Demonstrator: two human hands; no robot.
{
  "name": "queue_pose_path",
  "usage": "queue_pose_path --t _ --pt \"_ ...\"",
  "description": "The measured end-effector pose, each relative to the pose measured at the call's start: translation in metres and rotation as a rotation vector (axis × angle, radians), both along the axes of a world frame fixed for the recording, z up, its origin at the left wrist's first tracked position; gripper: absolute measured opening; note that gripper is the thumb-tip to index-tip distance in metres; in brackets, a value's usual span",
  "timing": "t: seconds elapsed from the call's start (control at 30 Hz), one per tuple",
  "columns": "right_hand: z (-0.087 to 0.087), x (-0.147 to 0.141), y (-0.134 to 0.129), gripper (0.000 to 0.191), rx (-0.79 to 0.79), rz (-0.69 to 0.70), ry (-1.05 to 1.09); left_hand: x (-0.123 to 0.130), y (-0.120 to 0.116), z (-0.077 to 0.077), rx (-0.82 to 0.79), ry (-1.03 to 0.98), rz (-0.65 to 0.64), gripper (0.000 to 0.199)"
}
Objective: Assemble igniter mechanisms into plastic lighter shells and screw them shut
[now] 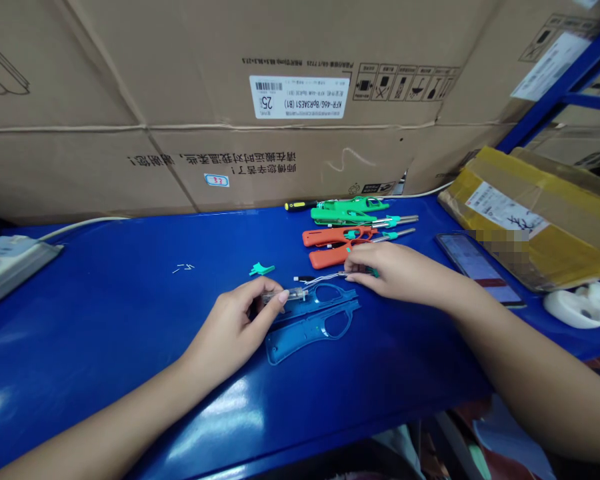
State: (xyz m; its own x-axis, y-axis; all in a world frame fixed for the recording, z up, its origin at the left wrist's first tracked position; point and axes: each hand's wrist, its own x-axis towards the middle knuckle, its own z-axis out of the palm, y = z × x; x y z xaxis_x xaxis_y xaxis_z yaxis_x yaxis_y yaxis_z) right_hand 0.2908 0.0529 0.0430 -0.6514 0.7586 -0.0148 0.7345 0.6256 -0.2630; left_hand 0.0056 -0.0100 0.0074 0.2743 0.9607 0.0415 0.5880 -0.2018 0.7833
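My left hand (pixel 247 313) is closed around a clear plastic lighter fuel tank (pixel 296 293), over two blue lighter shell halves (pixel 300 337). Thin white wires (pixel 323 279) stretch from near the tank towards my right hand (pixel 375 267). Its fingertips are pinched on their far end, where a small metallic bit shows. A teal part (pixel 373 272) peeks out beside those fingers, mostly hidden. Close to the wires is a small black part with a white end (pixel 304 279). A green trigger piece (pixel 261 269) rests beyond my left hand.
Orange lighter shells (pixel 330 236) and green lighter shells (pixel 347 212) with metal tubes lie behind, by a yellow-black screwdriver (pixel 300 206). Small white pins (pixel 184 269) are at left. A phone (pixel 480 270), taped carton (pixel 530 213), white earbud case (pixel 575 308) and power strip (pixel 15 267) flank the workspace.
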Motion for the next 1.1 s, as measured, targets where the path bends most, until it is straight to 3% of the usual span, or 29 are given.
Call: queue_pose_path --t 0.23,0.43,0.53,0.67,0.83,1.1 --pt "-0.002 -0.002 0.0 0.006 0.133 0.003 -0.036 0.0 0.001 0.0 0.069 -0.009 -0.012 0.029" --pt "0.002 -0.022 -0.019 0.021 0.156 0.117 0.424 0.003 0.0 -0.004 0.158 -0.075 0.031 0.02" --pt "-0.003 -0.036 -0.031 0.026 0.165 0.148 0.495 0.005 -0.002 -0.004 0.208 -0.103 0.045 0.016" --pt "-0.011 -0.047 -0.038 0.013 0.009 0.063 0.573 0.006 -0.004 -0.001 0.27 -0.144 0.038 0.011" --pt "-0.012 -0.049 -0.035 0.015 -0.223 -0.077 0.684 0.005 -0.004 0.0 0.292 -0.133 0.023 0.01" --pt "-0.014 -0.051 -0.033 0.016 -0.365 -0.187 0.73 0.007 -0.004 0.002 0.262 -0.115 0.033 0.013"
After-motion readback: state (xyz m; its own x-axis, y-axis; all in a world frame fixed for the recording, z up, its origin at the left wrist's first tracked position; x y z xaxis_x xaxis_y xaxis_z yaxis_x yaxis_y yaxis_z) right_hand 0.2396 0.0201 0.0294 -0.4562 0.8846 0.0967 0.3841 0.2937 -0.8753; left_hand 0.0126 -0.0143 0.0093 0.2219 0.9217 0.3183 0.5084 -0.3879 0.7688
